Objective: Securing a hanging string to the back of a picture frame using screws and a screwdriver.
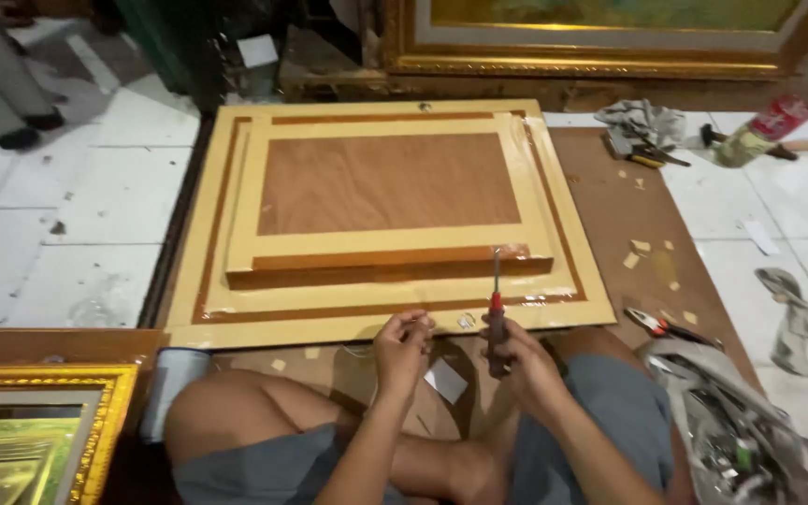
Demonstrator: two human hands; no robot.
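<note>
A picture frame (385,178) lies face down on the floor, its brown backing board edged with tan tape. My right hand (526,360) grips a screwdriver (496,309) with a red and black handle, shaft pointing up over the frame's near edge. My left hand (402,344) is pinched shut at that same edge, beside a small metal hanger (466,321); what it pinches is too small to tell. I sit cross-legged in grey shorts.
Pliers (658,325) and a plastic bag of metal parts (731,430) lie at my right. A rag with tools (642,131) and a spray can (764,129) sit at the far right. Gold frames stand behind (591,42) and at lower left (39,430).
</note>
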